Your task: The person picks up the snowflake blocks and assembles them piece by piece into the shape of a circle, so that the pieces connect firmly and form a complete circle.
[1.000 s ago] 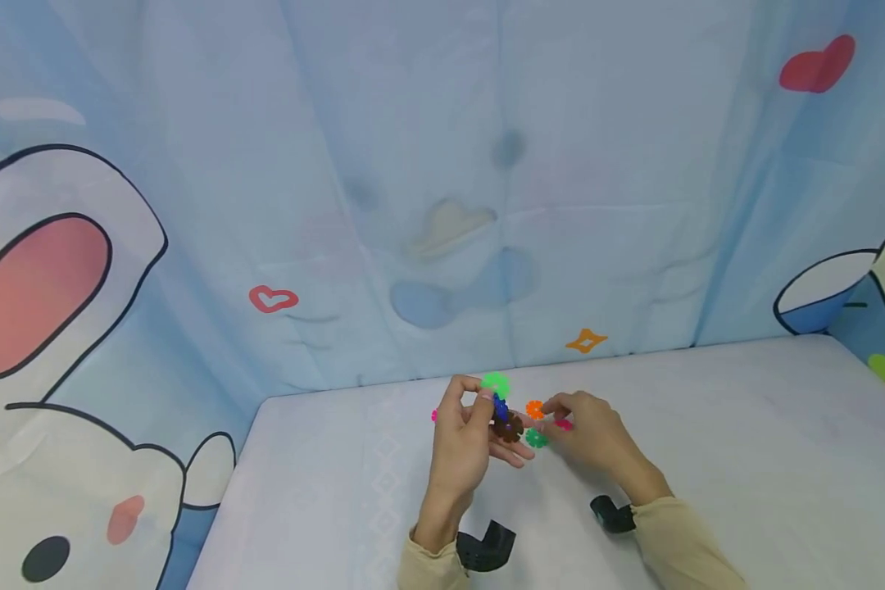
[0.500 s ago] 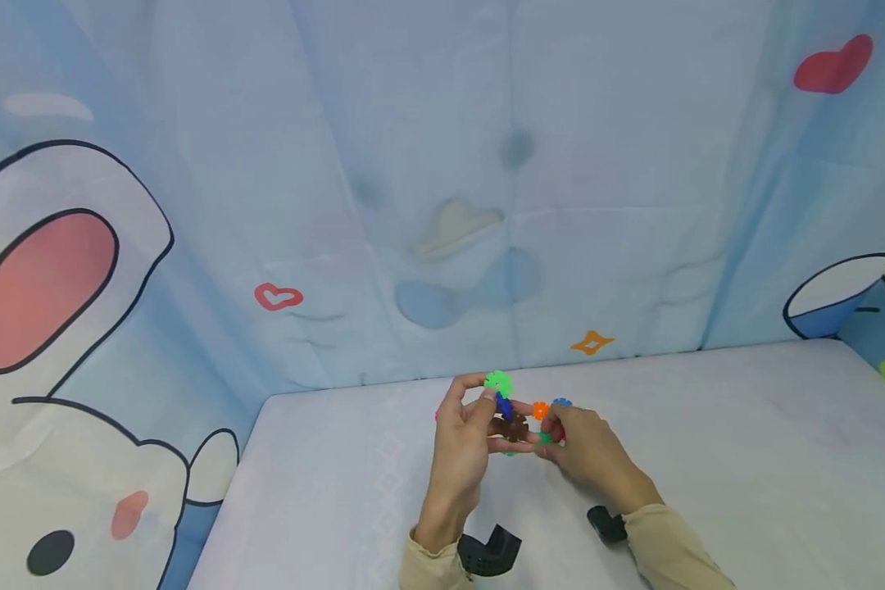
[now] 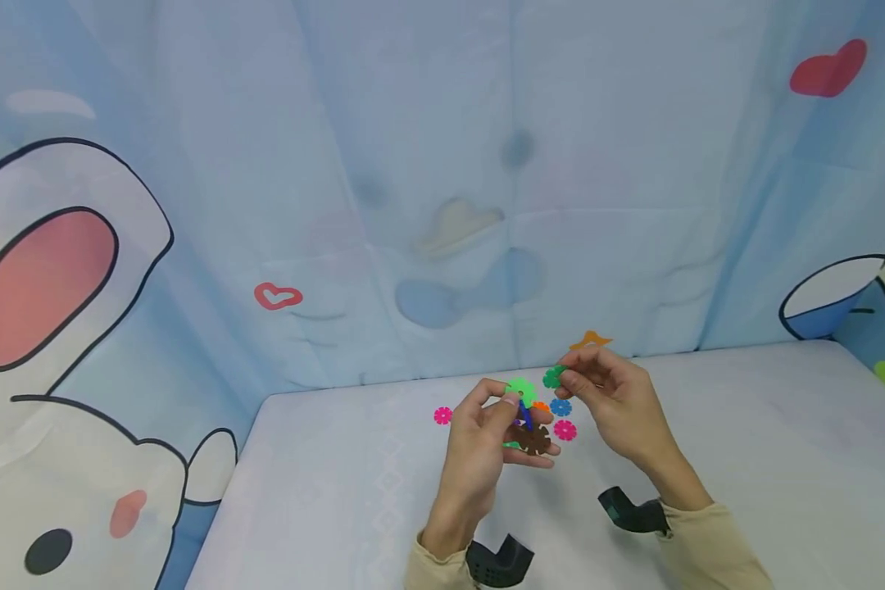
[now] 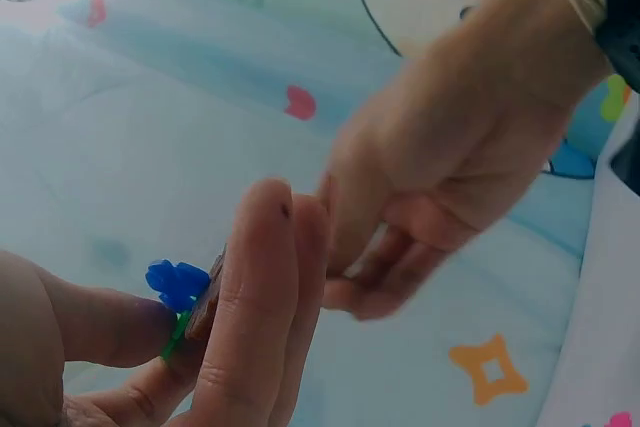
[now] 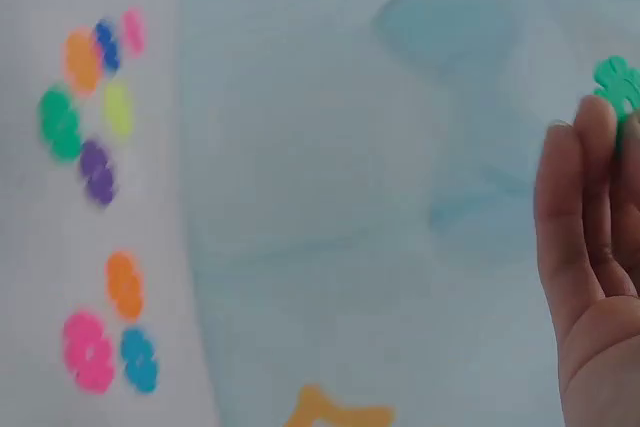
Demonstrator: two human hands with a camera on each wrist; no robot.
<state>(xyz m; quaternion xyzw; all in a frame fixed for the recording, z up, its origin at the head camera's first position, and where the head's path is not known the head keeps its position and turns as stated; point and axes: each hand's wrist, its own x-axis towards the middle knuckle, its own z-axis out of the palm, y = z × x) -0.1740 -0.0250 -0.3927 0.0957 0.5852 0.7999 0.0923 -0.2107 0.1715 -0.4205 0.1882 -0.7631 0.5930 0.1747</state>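
Observation:
My left hand [image 3: 472,451] pinches a joined cluster of plastic snowflake discs between thumb and forefinger. Its light green disc [image 3: 520,392] is on top, a dark blue disc [image 3: 527,416] stands edge-on in the middle, and a brown disc [image 3: 537,441] is lowest. The left wrist view shows the blue disc [image 4: 178,285] beside the thumb, the brown one partly behind the fingers. Just to the right, my right hand [image 3: 627,410] pinches a single green snowflake disc [image 3: 553,377] by its edge, apart from the cluster.
Loose discs lie on the white table [image 3: 324,492]: pink [image 3: 565,430], blue [image 3: 560,407] and orange [image 3: 541,406] behind the hands, another pink [image 3: 442,415] at left. The right wrist view adds purple [image 5: 97,172] and yellow [image 5: 118,109] discs. A printed curtain [image 3: 339,164] stands behind.
My right hand has picked up the green disc from the table and raised it beside the cluster. My left hand has shifted slightly right, still holding the cluster.

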